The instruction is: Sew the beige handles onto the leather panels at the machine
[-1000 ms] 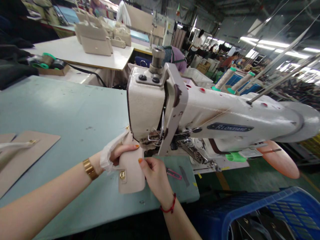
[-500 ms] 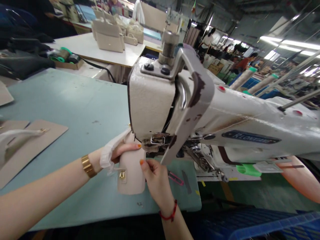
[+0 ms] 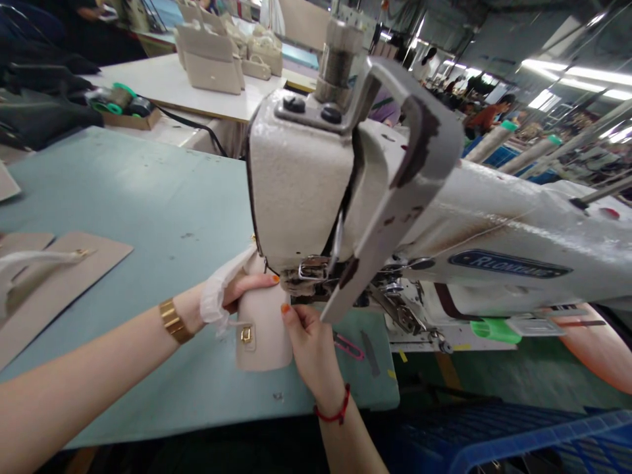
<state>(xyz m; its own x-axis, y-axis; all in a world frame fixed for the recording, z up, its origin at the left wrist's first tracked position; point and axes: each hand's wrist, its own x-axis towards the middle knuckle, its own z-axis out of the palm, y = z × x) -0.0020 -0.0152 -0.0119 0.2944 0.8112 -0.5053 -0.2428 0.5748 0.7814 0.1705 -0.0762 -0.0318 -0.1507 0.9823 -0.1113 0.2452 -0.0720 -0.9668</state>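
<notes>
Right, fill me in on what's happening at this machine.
A person sits at a cream sewing machine on a pale green table. The left hand and right hand together press a small beige leather piece, fitted with a gold clasp, up under the machine's head, where the needle area is hidden. More beige panels lie to the left, finished handbags stand on a table behind, and pink thread snips rest by the right hand.

From my remote seat, the sewing machine head (image 3: 301, 191) hides the beige piece's (image 3: 264, 326) upper end and the needle; at nine o'clock the frame crops a tan panel (image 3: 54, 276); distant workers at one o'clock blur.
</notes>
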